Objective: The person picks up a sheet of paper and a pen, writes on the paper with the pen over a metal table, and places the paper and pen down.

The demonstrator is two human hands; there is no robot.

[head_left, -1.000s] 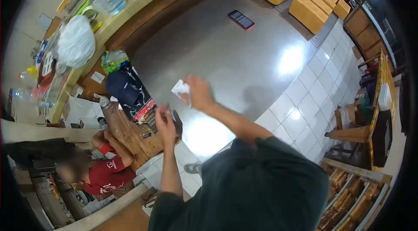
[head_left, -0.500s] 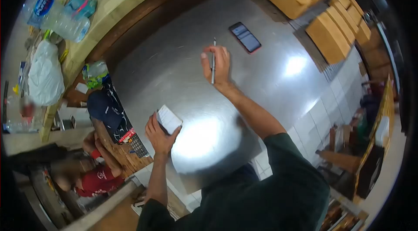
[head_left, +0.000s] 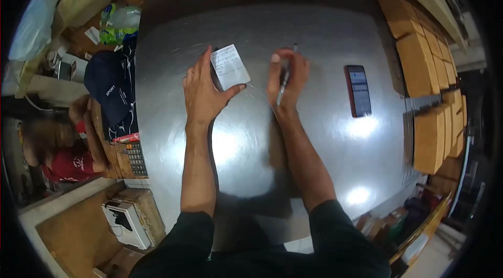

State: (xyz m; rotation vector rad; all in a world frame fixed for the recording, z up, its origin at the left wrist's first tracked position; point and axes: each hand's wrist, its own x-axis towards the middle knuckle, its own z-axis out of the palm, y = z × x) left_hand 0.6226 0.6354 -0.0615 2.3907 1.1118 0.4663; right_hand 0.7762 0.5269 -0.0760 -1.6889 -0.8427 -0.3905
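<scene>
A small white notepad (head_left: 231,67) with lines of handwriting lies on the metal tabletop (head_left: 251,21). My left hand (head_left: 203,88) grips it, fingers along its left edge and thumb at its lower right corner. Just to the right, my right hand (head_left: 289,79) is closed around a slim silver pen (head_left: 284,83), whose upper end shows above the fingers. Slight blur covers that hand. Farther right, a phone (head_left: 358,91) in a reddish case lies with its screen lit.
Brown cardboard boxes (head_left: 416,63) stand in stacks along the right edge. At the left are a dark cap (head_left: 109,81), a calculator (head_left: 136,158) and a plastic bag (head_left: 34,32). A person in a red shirt (head_left: 70,160) is beyond the left edge.
The view has turned and shifted. My right hand, with the pen, has come down from near the phone to beside the notepad. My left hand still grips the notepad.
</scene>
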